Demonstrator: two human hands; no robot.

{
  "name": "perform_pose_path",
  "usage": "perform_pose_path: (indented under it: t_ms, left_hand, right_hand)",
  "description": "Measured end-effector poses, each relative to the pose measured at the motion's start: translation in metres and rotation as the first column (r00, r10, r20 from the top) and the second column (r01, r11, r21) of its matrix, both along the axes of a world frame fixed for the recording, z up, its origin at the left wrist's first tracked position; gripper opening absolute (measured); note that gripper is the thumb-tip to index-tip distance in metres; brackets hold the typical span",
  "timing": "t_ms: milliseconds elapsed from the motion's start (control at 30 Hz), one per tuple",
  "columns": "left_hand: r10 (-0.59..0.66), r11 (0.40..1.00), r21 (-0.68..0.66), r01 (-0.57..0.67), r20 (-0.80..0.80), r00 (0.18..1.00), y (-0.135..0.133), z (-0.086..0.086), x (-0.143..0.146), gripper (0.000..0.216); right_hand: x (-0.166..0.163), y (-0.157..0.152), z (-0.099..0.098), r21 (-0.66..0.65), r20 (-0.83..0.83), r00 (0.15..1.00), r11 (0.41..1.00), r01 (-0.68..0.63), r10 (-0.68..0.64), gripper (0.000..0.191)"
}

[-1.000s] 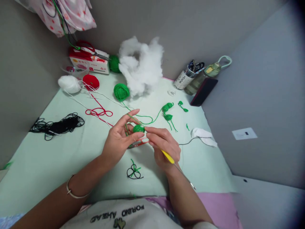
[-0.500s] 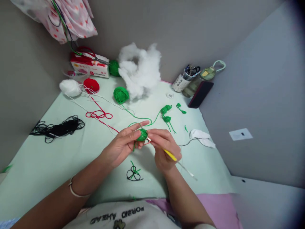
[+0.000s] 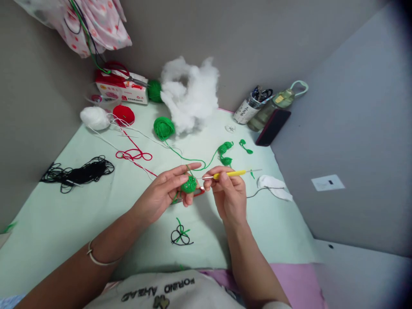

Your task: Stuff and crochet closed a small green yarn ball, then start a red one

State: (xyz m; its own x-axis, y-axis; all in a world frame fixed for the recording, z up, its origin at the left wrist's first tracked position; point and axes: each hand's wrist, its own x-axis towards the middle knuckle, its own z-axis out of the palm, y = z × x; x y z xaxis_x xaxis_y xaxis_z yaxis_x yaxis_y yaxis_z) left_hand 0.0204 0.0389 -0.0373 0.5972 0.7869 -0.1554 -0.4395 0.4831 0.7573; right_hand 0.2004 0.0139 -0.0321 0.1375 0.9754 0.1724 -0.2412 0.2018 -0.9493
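My left hand pinches a small green crocheted piece between thumb and fingers, with green yarn running over the forefinger back to a green yarn ball. My right hand is closed on a yellow-handled crochet hook, held level, its metal tip pointing left at the green piece. Both hands hover just above the pale green table cover.
White stuffing, a white yarn ball, red yarn, a tangle of black thread and small green crocheted bits lie around. A box, a pen jar, a bottle and a phone stand at the back.
My right hand has turned the hook from pointing down toward my body to lying level, handle to the right. The left hand keeps the green piece, turned slightly.
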Motion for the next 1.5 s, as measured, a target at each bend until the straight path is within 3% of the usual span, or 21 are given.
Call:
perform_pose_path:
  t_ms: [233,367,567,833,1067,1333,1500]
  left_hand:
    - [-0.036,0.997,-0.06,0.039,0.057,0.998,0.002,0.001,0.0,0.036]
    - [-0.021,1.0,-0.015,0.021,0.027,0.999,0.002,0.0,0.0,0.04]
    - [0.099,0.991,0.107,-0.08,-0.181,0.978,-0.001,0.0,0.002,0.049]
    - [0.104,0.987,0.142,-0.073,-0.221,0.97,0.001,-0.003,-0.002,0.052]
    - [0.138,0.975,0.206,-0.081,-0.278,0.951,0.002,-0.005,-0.003,0.051]
    - [0.264,0.934,0.329,-0.142,-0.363,0.894,0.0,-0.007,-0.001,0.05]
    - [0.404,0.874,0.424,-0.236,-0.367,0.838,-0.003,-0.009,0.006,0.025]
  right_hand:
    - [0.003,0.001,0.004,0.006,-0.05,0.998,1.0,-0.026,0.026,0.023]
    - [0.003,0.0,0.001,0.047,-0.029,0.998,0.997,-0.06,0.061,0.02]
    - [-0.004,-0.005,-0.006,0.244,0.265,0.962,0.97,-0.008,-0.059,0.015]
    - [-0.003,-0.002,-0.005,0.034,-0.022,0.998,0.998,-0.053,0.054,0.02]
    - [-0.001,-0.001,-0.003,0.042,0.003,0.997,0.996,-0.078,0.078,0.023]
    - [0.004,-0.006,-0.003,0.156,0.261,0.965,0.986,-0.065,0.023,0.02]
    - [0.001,-0.007,-0.005,0.406,0.563,0.813,0.906,-0.115,-0.15,0.018]
